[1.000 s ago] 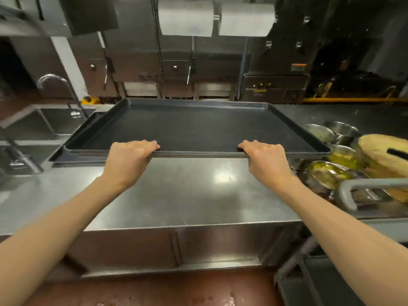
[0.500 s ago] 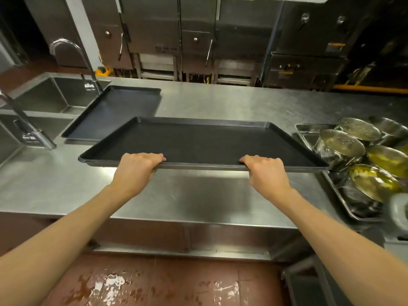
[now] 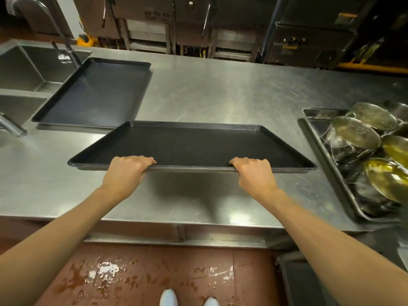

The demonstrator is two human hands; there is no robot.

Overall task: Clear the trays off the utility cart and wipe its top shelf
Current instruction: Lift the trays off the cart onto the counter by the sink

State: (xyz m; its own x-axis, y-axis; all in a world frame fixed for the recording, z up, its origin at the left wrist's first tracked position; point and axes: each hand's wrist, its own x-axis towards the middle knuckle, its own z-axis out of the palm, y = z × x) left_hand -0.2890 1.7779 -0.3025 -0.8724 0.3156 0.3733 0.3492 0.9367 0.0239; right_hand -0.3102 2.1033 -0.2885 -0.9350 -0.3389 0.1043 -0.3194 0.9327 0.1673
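A steel worktop (image 3: 220,89) shines under the light. A sink (image 3: 33,69) with a tap (image 3: 44,23) is at its left end. The floor (image 3: 154,277) is reddish-brown and wet.

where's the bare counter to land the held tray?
Bare steel runs under and beyond the held tray, between the black tray by the sink on the left and the metal tray of bowls on the right. The far counter is bare too. Crowded: right edge with the bowls; left end, sink. Left hand and right hand grip the near rim.
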